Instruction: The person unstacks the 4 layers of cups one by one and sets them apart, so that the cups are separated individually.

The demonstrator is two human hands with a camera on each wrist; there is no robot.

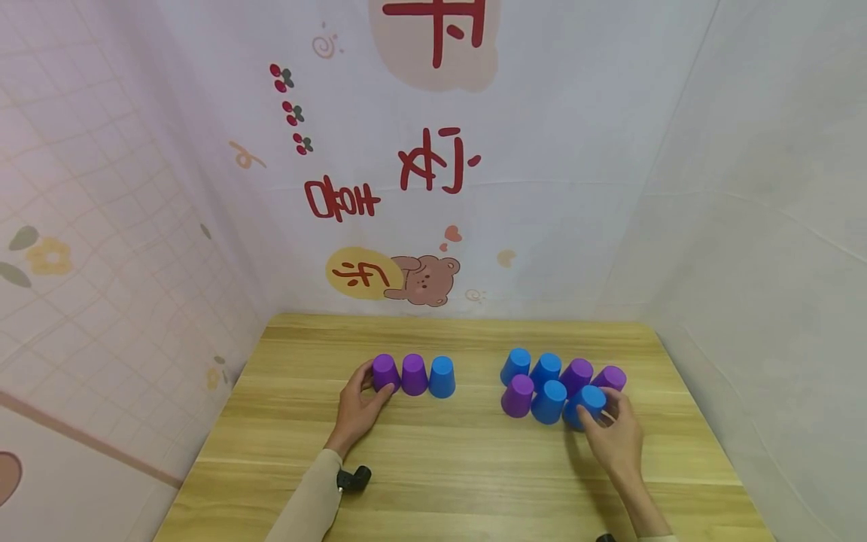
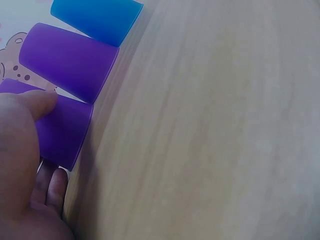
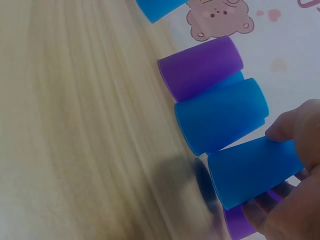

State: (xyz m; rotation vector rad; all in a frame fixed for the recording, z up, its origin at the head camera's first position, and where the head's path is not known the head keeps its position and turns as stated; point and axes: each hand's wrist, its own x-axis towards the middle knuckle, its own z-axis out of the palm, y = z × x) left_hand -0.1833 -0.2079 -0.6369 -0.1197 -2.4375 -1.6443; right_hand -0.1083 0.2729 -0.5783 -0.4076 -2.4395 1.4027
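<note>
On the wooden table (image 1: 467, 482), the left hand (image 1: 357, 412) grips the end purple cup (image 1: 384, 373) of 3; the right hand (image 1: 618, 443) pinches a blue cup (image 1: 591, 399) beside 6 other cups (image 1: 549, 404), which a sideways bump could topple.

the wooden table (image 1: 447, 470) bears upturned purple cups (image 1: 415, 376) and blue cups (image 1: 442, 379)

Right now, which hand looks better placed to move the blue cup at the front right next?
Probably the right hand: it grips that blue cup, while the left hand is on the other side, holding the leftmost purple cup.
</note>
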